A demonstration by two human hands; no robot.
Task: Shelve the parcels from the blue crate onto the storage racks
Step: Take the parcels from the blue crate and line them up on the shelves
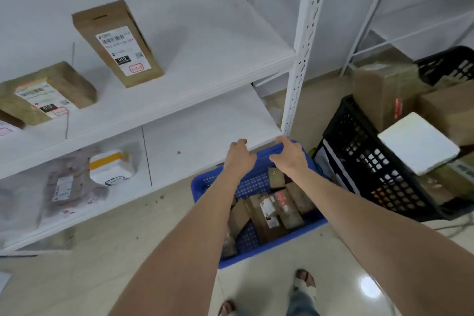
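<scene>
Blue crate (272, 244), centre of the figure: where does it stand? (Reader)

On the beige tiled floor (115, 251), directly before the lower shelf (205, 131) of the white rack (302, 46), near its corner upright. A black crate (372, 161) stands just beside it on the right. Brown cardboard parcels (269, 210) lie inside the blue crate, several of them tilted. (Legend)

And the two hands? (Reader)

Both bare arms reach forward over the blue crate. Left hand (239, 155) and right hand (289, 155) each grasp its far rim, fingers curled over the edge, the hands near one another. (Legend)

What occupies the shelves? (Reader)

Upper shelf (205, 59): a tall cardboard box (116, 42) standing on end, printed label facing outward, and a second labelled box (46, 95) to its left, apart from it. Lower shelf: a white packet with a yellow band (111, 167) and a grey bag (69, 187) close together; blur prevents telling whether they touch. A white flat box (418, 142) lies tilted atop the black crate. (Legend)
</scene>
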